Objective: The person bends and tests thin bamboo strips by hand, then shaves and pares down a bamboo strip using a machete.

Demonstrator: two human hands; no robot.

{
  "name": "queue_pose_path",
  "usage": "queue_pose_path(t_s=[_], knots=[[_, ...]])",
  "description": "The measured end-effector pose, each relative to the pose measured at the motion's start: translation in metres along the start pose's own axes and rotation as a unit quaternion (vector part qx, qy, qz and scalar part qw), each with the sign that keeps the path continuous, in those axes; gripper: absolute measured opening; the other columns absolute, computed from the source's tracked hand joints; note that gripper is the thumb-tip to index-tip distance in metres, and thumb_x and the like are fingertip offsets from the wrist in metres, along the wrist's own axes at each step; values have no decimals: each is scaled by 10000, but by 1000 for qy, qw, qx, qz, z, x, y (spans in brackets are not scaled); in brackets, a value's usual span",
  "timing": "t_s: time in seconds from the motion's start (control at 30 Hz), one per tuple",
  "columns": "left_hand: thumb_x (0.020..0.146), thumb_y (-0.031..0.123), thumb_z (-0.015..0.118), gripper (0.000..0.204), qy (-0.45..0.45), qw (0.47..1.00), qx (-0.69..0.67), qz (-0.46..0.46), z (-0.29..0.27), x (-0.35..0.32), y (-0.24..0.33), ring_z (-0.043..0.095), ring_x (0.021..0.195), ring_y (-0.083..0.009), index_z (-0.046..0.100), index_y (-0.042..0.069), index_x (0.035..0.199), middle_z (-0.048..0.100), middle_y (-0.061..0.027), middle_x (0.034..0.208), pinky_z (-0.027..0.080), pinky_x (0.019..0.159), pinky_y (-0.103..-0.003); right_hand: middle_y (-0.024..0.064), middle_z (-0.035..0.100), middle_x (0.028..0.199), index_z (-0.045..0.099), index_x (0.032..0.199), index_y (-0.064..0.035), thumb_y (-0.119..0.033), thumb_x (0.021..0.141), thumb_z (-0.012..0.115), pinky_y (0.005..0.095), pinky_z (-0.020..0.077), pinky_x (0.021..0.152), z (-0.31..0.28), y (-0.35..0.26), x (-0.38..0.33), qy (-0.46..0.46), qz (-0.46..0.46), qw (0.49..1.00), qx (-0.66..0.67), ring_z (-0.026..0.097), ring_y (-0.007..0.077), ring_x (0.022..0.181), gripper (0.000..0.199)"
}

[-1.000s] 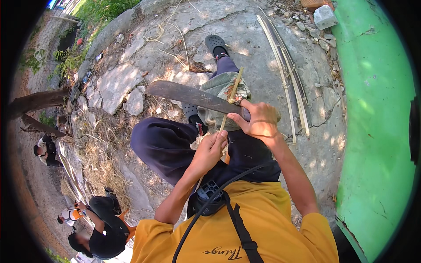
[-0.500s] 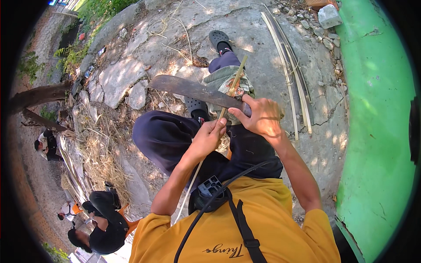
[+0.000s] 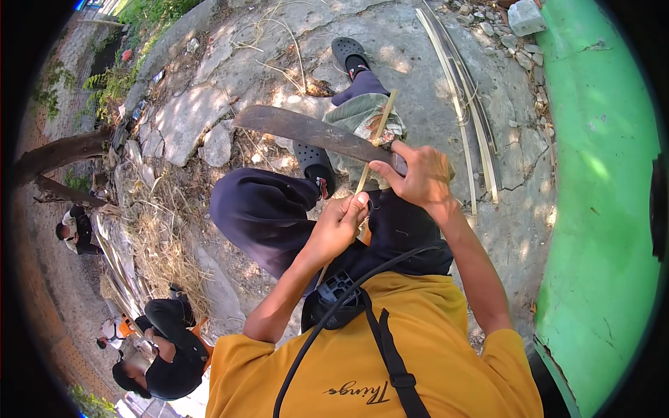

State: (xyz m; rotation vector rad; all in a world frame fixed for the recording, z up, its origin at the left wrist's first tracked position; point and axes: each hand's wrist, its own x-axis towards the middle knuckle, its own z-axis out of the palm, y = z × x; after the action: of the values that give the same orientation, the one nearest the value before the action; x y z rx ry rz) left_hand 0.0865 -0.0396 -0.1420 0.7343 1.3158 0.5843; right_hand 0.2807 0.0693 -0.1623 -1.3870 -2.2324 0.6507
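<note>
My right hand point(image 3: 424, 175) is closed round the handle end of a machete point(image 3: 306, 132), whose broad, dark blade points left. Beneath the blade a thin bamboo strip point(image 3: 385, 115) runs at a slant, its far end sticking out beyond the machete. Nearer my body, my left hand point(image 3: 339, 228) pinches that strip between thumb and fingers. A greenish, stained cloth point(image 3: 341, 124) lies over my leg under the strip and blade. How the cutting edge meets the strip is hard to make out.
Several long split strips point(image 3: 467, 104) lie on cracked concrete to the right, beside a green wall point(image 3: 599, 209). Dry fibres point(image 3: 164, 258) are heaped at the left. A person in black point(image 3: 167, 348) sits at the lower left, with others farther off. A black cable point(image 3: 327, 313) crosses my lap.
My left hand has drawn slightly toward me and right along with the strip. My right hand and the machete have shifted slightly. The strip's trailing end shows less beside my left forearm.
</note>
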Motion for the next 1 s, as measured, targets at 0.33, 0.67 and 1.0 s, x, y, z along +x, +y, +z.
queue_pose_path(t_s=[0.33,0.67,1.0], knots=[[1170,410,479,505,11,997,36,66,-3,11,-6,303,591,-54,464,69,798,367,75,674,274,534,-286,156,645,570,758,920,-114,-712,914,694,500,518,512,7,19,6,-2,13,1000,13,687,400,561,601],[1178,365,473,477,25,995,50,85,-4,5,-7,299,570,-25,468,91,788,362,103,658,251,516,-268,161,632,562,724,852,-87,-688,915,708,490,515,513,12,10,-2,71,-13,997,3,679,401,561,605],[1170,388,492,455,10,1000,-9,-12,3,-28,-23,277,545,-14,458,137,792,323,116,675,226,489,-248,177,674,624,750,897,-73,-704,919,693,517,538,566,9,11,2,32,38,998,-33,700,425,615,634]])
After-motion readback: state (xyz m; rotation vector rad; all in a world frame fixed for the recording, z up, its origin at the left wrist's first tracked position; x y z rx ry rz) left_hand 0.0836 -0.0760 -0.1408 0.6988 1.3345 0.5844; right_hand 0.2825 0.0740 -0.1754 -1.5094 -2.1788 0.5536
